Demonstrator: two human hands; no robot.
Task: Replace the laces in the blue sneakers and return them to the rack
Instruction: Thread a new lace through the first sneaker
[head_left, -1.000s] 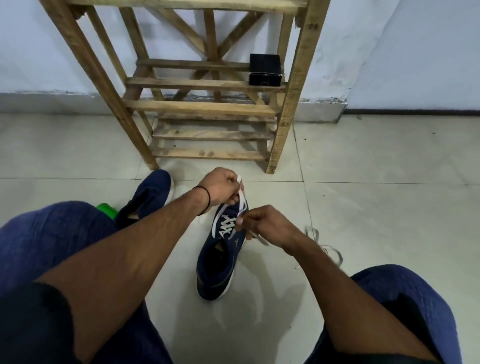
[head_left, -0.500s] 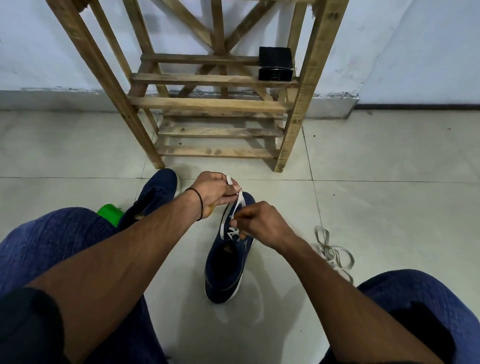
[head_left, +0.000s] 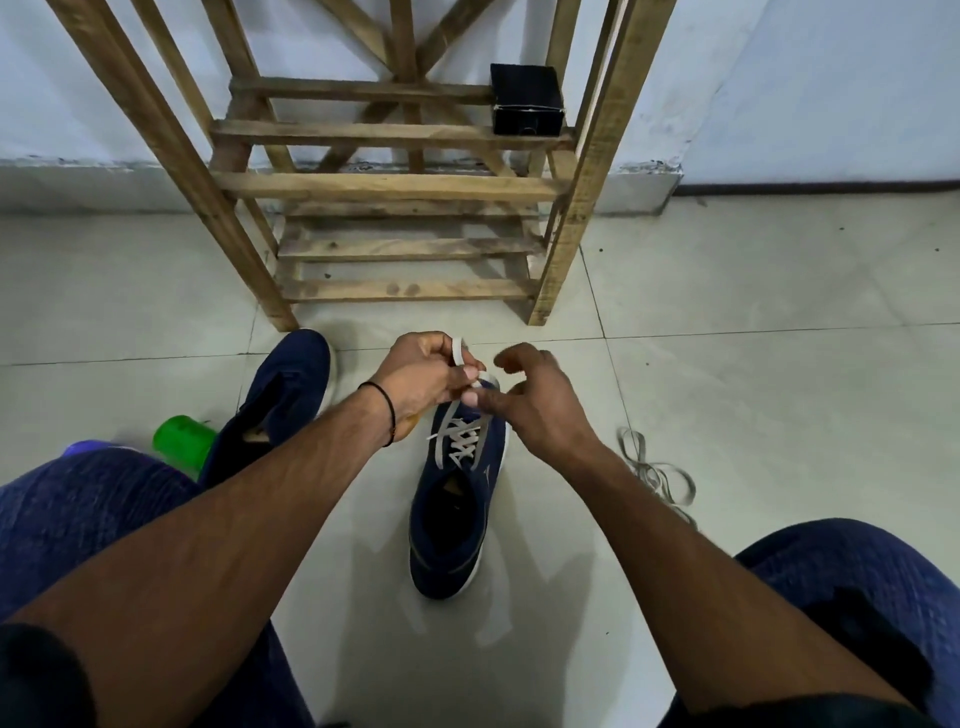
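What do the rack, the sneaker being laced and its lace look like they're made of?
Rack: bare, unfinished wood, going by the visible grain, knots and rough edges.
Sneaker: the navy upper looks like matte knit or mesh fabric, though the weave is too fine to confirm. Its white sole is probably rubber or foam.
Lace: flat, pale woven fabric, limp and matte.

Home entryway; wooden shoe rack (head_left: 384, 187) against wall; tiled floor (head_left: 753, 364).
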